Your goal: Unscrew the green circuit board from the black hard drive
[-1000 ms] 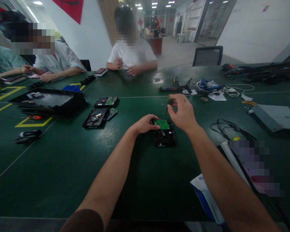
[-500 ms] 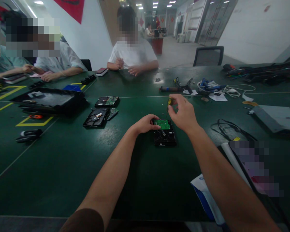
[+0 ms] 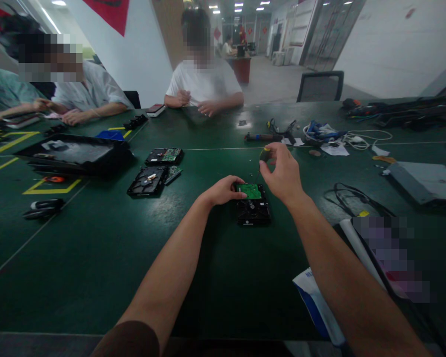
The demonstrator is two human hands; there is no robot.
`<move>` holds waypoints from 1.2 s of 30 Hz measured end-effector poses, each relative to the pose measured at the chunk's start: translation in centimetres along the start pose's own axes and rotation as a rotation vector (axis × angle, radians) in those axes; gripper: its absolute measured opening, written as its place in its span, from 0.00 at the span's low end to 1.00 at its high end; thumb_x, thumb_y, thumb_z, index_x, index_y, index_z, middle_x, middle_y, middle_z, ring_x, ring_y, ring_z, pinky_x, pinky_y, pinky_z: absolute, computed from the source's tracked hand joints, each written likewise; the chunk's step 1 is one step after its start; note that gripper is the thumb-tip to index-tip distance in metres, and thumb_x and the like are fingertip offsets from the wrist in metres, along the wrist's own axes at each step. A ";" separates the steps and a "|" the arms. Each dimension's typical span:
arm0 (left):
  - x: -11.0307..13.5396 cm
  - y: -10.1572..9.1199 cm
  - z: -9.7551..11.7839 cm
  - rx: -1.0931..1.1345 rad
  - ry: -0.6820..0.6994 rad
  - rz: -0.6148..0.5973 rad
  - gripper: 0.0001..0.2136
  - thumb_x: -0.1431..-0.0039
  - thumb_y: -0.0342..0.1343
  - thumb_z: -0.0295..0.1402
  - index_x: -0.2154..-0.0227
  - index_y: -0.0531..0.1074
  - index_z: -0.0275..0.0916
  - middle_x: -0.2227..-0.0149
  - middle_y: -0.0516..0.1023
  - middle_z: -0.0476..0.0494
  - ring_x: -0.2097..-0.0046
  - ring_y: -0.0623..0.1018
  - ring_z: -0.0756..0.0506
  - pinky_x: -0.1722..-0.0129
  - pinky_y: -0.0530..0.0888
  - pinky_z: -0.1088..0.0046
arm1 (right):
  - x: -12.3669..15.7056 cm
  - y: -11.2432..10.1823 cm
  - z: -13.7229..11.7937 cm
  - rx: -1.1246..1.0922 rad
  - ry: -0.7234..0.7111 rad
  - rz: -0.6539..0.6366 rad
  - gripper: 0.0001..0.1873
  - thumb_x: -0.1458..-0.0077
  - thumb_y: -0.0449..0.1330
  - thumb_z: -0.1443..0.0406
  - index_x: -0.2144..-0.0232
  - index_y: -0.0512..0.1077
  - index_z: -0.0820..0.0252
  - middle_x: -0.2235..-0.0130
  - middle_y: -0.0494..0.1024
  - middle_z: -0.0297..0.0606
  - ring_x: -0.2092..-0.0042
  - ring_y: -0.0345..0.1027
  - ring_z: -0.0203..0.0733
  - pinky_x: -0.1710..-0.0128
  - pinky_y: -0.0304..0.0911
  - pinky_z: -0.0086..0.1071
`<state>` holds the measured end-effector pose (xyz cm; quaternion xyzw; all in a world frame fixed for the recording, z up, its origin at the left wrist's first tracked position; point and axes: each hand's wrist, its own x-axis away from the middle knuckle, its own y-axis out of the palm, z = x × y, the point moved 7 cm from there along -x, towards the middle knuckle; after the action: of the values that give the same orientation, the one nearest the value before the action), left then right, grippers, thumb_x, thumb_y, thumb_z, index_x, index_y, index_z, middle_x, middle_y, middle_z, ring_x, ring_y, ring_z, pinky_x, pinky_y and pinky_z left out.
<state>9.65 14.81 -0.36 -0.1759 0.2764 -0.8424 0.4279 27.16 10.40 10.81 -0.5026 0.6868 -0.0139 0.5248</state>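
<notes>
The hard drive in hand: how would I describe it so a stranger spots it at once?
On the big green table, find the left hand near the centre of the view. It holds a black hard drive with a bright green circuit board at the far end. Unlike the two drives farther left, this one is being held.

White-blue packet (image 3: 314, 303): "N" legible, rest unclear; red banner (image 3: 113, 14): unreadable

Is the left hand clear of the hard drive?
No, the left hand holds the hard drive, thumb at the green circuit board.
</notes>
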 end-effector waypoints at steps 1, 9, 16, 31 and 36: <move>0.0 0.0 0.0 -0.001 0.004 0.003 0.29 0.46 0.68 0.41 0.43 0.72 0.37 0.63 0.73 0.45 0.65 0.73 0.46 0.65 0.69 0.69 | 0.0 -0.1 -0.1 0.008 0.000 -0.001 0.20 0.43 0.60 0.67 0.48 0.65 0.53 0.51 0.74 0.45 0.51 0.72 0.53 0.52 0.71 0.51; -0.2 0.1 -0.4 -0.008 0.002 0.008 0.28 0.46 0.68 0.42 0.44 0.72 0.37 0.63 0.73 0.46 0.65 0.73 0.46 0.65 0.69 0.69 | -0.1 -0.5 -0.5 0.034 -0.015 0.011 0.16 0.43 0.59 0.68 0.52 0.67 0.53 0.52 0.72 0.45 0.51 0.70 0.53 0.49 0.69 0.52; -0.4 0.1 -0.6 -0.027 0.012 0.003 0.28 0.46 0.68 0.42 0.44 0.72 0.37 0.61 0.73 0.44 0.64 0.73 0.45 0.65 0.69 0.68 | -0.1 -0.8 -0.6 0.052 -0.020 0.011 0.12 0.40 0.59 0.66 0.53 0.69 0.54 0.53 0.72 0.43 0.53 0.70 0.51 0.50 0.69 0.50; -0.2 0.1 -0.4 -0.049 0.004 0.007 0.29 0.46 0.68 0.42 0.42 0.71 0.38 0.62 0.73 0.45 0.64 0.73 0.45 0.64 0.69 0.68 | -0.1 -1.0 -1.1 0.052 -0.013 -0.002 0.11 0.38 0.58 0.65 0.52 0.71 0.53 0.52 0.73 0.44 0.52 0.71 0.51 0.50 0.69 0.49; -0.1 0.1 -0.3 -0.027 0.010 0.010 0.29 0.46 0.68 0.41 0.43 0.71 0.37 0.63 0.73 0.45 0.65 0.73 0.46 0.65 0.69 0.68 | -0.1 -0.9 -1.2 0.034 -0.046 -0.006 0.16 0.39 0.56 0.67 0.49 0.71 0.53 0.50 0.73 0.45 0.49 0.70 0.52 0.47 0.69 0.51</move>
<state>9.64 14.95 -0.66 -0.1763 0.2908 -0.8373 0.4282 26.86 9.43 11.90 -0.4960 0.6727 -0.0158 0.5488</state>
